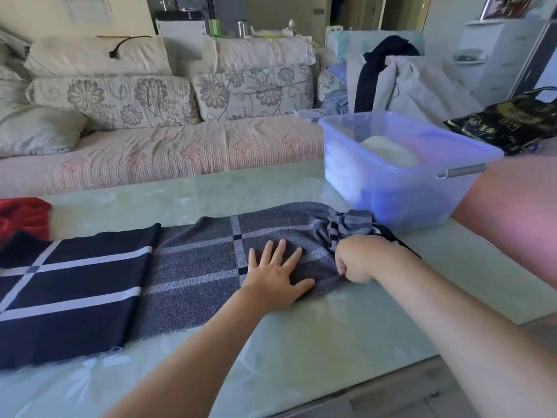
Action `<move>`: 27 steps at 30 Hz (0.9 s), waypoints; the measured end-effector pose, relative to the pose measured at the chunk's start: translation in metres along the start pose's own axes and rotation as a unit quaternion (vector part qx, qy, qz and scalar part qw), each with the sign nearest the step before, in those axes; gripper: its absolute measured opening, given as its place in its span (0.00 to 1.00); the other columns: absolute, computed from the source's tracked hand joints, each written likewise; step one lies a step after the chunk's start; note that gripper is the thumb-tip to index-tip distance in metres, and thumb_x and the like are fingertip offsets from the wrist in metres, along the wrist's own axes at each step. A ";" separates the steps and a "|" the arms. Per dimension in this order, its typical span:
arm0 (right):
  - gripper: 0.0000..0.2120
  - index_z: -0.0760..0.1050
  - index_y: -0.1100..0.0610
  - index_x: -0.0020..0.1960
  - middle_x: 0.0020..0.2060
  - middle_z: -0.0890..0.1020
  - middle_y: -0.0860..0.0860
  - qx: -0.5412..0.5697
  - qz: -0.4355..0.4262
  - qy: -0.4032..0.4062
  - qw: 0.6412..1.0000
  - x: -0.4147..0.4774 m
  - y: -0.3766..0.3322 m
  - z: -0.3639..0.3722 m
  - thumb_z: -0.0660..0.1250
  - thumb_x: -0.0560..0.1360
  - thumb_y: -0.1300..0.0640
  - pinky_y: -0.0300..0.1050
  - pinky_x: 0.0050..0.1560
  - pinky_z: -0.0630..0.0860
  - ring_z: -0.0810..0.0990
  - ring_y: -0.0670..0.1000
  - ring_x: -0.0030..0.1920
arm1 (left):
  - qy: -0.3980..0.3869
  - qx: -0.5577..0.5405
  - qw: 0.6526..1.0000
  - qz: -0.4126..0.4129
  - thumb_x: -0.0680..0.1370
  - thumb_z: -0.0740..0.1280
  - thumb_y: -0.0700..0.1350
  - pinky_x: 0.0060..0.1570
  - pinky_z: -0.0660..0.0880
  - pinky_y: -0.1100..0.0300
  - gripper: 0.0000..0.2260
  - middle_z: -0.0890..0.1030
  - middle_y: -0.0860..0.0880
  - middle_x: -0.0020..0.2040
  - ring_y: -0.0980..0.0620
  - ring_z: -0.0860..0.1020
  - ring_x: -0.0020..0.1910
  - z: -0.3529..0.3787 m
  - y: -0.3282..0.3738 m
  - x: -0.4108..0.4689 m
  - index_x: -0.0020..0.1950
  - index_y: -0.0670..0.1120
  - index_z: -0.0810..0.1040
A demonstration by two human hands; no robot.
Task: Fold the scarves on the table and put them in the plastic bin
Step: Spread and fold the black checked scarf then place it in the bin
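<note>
Fingers (281, 250) of the left hand (275, 279) lie straight, pinning a navy-and-grey checked scarf (193, 267) flat on the glossy table (301, 351), while the right hand (358, 262) clenches its bunched end beside the translucent plastic bin (401, 188); the soft, light woven cloth looks best gripped at its corners.

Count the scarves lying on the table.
2: the navy-and-grey plaid scarf spread across the middle, and a red scarf at the left edge. More may lie beyond the frame.
</note>
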State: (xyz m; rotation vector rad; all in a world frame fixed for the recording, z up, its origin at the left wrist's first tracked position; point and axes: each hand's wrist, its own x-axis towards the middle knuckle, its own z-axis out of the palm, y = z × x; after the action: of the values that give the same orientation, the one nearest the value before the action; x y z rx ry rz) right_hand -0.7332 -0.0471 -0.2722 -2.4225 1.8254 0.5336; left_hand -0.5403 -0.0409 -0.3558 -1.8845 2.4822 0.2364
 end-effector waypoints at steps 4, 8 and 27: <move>0.13 0.77 0.54 0.57 0.57 0.80 0.53 0.003 0.009 0.126 0.992 0.005 -0.021 -0.023 0.60 0.75 0.56 0.47 0.47 0.71 0.78 0.58 0.57 | -0.047 -0.036 0.997 0.052 0.74 0.54 0.73 0.74 0.36 0.39 0.33 0.44 0.53 0.81 0.47 0.40 0.79 -0.009 -0.004 0.006 0.77 0.67 0.51; 0.15 0.75 0.54 0.63 0.60 0.75 0.53 0.113 -0.052 0.219 0.968 0.040 -0.048 -0.016 0.59 0.78 0.62 0.52 0.54 0.72 0.73 0.58 0.61 | 0.074 -0.281 0.956 0.042 0.79 0.60 0.54 0.61 0.71 0.56 0.13 0.81 0.53 0.60 0.48 0.76 0.62 -0.033 -0.021 0.006 0.59 0.59 0.81; 0.36 0.42 0.42 0.81 0.81 0.42 0.51 0.118 0.032 0.086 0.989 0.107 -0.057 0.035 0.42 0.78 0.28 0.68 0.76 0.40 0.40 0.53 0.80 | 0.042 -0.053 0.997 -0.041 0.80 0.47 0.66 0.77 0.39 0.46 0.29 0.46 0.54 0.81 0.54 0.42 0.79 -0.012 -0.094 0.025 0.80 0.60 0.47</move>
State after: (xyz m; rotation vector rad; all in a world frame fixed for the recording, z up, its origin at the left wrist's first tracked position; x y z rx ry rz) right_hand -0.6622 -0.1198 -0.3473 -2.3209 1.9106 0.1052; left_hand -0.4557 -0.0908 -0.3570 -2.0753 2.4845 0.2989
